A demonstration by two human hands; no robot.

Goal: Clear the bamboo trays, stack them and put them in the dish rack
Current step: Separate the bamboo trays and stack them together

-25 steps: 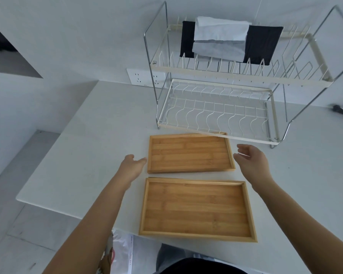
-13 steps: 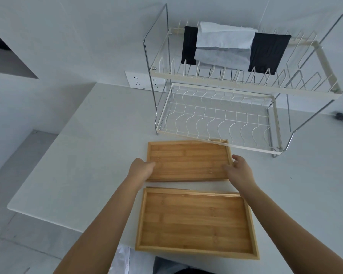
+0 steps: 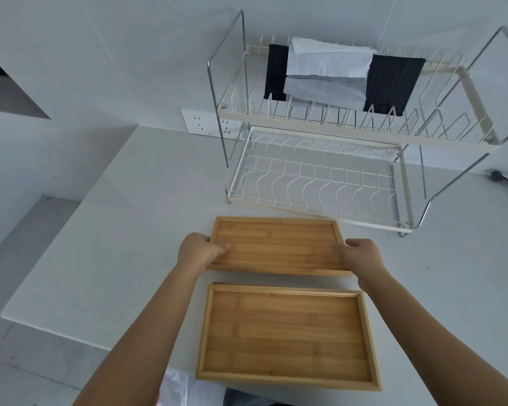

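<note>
The left hand (image 3: 198, 249) and right hand (image 3: 361, 254) reached forward with arms extended, each clamped on a short end of the far bamboo tray (image 3: 277, 246), thumbs lying inside its rim and fingers curled under the edges. That tray sat between the hands, just in front of the dish rack (image 3: 320, 183). The near bamboo tray (image 3: 285, 335) lay just behind it, a narrow gap apart, overhanging the white counter (image 3: 115, 230) at its near edge. Bare counter spread to the left.

Left hand (image 3: 198, 249) and right hand (image 3: 361, 254) clamped closed, forearms outstretched
</note>
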